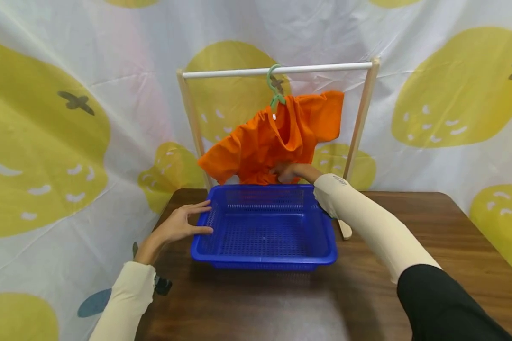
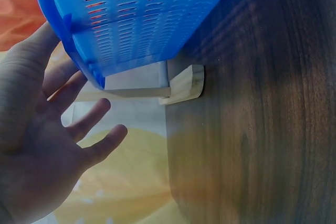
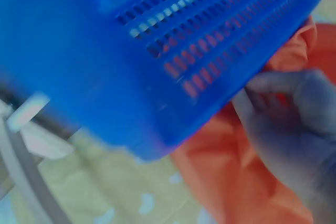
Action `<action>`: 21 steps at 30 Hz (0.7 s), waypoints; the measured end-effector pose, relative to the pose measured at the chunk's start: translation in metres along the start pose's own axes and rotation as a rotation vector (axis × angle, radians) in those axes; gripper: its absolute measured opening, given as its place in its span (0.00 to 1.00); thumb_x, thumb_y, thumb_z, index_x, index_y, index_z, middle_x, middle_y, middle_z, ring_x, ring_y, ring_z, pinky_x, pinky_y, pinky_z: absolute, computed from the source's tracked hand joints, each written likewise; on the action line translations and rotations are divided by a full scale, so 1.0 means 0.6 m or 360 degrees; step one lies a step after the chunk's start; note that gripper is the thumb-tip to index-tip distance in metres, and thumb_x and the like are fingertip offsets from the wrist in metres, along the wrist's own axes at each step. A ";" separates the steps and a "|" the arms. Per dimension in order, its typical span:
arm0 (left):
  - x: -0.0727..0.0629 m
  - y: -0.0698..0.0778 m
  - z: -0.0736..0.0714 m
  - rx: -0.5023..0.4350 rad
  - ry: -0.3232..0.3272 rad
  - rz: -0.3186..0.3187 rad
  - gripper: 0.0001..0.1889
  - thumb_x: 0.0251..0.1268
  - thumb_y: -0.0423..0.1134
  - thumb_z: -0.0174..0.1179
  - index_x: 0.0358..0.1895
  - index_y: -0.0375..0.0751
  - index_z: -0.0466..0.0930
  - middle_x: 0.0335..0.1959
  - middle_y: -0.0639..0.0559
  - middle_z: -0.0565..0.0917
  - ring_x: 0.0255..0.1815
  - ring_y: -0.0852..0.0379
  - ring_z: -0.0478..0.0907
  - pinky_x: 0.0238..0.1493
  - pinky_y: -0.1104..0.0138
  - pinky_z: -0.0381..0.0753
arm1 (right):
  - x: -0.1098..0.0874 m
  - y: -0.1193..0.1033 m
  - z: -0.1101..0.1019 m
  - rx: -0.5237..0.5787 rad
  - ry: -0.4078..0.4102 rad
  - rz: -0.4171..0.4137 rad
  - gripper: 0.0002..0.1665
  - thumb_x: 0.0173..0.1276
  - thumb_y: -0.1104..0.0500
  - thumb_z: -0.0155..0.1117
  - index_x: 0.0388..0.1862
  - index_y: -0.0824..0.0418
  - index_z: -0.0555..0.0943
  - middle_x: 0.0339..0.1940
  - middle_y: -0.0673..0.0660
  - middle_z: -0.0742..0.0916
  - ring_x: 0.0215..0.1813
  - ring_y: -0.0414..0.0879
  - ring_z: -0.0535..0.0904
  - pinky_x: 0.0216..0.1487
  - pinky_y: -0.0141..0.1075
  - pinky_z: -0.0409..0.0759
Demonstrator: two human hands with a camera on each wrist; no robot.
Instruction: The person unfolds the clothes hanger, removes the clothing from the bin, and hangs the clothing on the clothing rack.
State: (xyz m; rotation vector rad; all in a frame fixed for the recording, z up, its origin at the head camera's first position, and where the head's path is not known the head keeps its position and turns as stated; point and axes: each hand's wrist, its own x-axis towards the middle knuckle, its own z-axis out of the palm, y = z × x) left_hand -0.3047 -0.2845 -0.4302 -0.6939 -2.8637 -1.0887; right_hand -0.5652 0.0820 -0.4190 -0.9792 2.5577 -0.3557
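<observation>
An orange short-sleeved shirt (image 1: 256, 147) hangs tilted on a green hanger (image 1: 275, 85), its left-side sleeve lower than the other. At its lower front my right hand (image 1: 288, 172) grips the cloth, which creases around the fingers. The right wrist view, slightly blurred, has the right hand (image 3: 294, 114) just beyond the basket's rim with orange cloth between thumb and fingers. Below the shirt is a blue perforated plastic basket (image 1: 262, 259) with nothing in it. My left hand (image 1: 180, 224) rests at its left rim, thumb and fingers spread; the left wrist view shows the fingers (image 2: 100, 148) extended outside the basket.
A wooden rack with a white rail (image 1: 226, 73) carries the hanger; its right foot (image 1: 345, 230) stands on the brown table (image 1: 401, 227) beside the basket. Behind hangs a white curtain (image 1: 123, 94) printed with yellow fruit shapes.
</observation>
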 end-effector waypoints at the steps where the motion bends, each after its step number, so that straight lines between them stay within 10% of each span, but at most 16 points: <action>1: 0.000 -0.002 -0.001 0.0003 0.0002 0.0006 0.40 0.57 0.53 0.79 0.72 0.41 0.77 0.79 0.52 0.69 0.79 0.40 0.62 0.73 0.39 0.65 | -0.023 -0.015 -0.001 -0.0014 -0.0075 -0.0045 0.11 0.70 0.70 0.44 0.33 0.56 0.69 0.29 0.50 0.68 0.31 0.43 0.62 0.38 0.38 0.63; 4: -0.002 -0.006 -0.003 0.0009 -0.0001 -0.0004 0.41 0.57 0.54 0.78 0.72 0.42 0.77 0.79 0.54 0.69 0.80 0.41 0.61 0.73 0.39 0.65 | -0.082 -0.066 -0.011 -0.0108 -0.0190 -0.0049 0.14 0.78 0.68 0.35 0.41 0.58 0.70 0.34 0.52 0.67 0.38 0.46 0.62 0.47 0.41 0.60; 12: -0.005 -0.015 -0.012 0.0080 -0.0013 -0.0022 0.41 0.59 0.57 0.76 0.73 0.43 0.76 0.79 0.54 0.68 0.80 0.39 0.59 0.73 0.37 0.62 | -0.083 -0.015 -0.010 0.0100 -0.0162 -0.0307 0.35 0.70 0.67 0.46 0.78 0.62 0.70 0.75 0.63 0.76 0.77 0.57 0.68 0.76 0.48 0.65; 21: -0.017 0.004 -0.040 0.0300 0.0284 0.0090 0.39 0.62 0.53 0.75 0.73 0.38 0.75 0.78 0.43 0.69 0.78 0.36 0.60 0.73 0.34 0.59 | -0.274 -0.130 -0.016 -0.0031 0.0513 -0.0346 0.30 0.81 0.61 0.57 0.77 0.70 0.67 0.74 0.72 0.74 0.74 0.68 0.70 0.72 0.60 0.68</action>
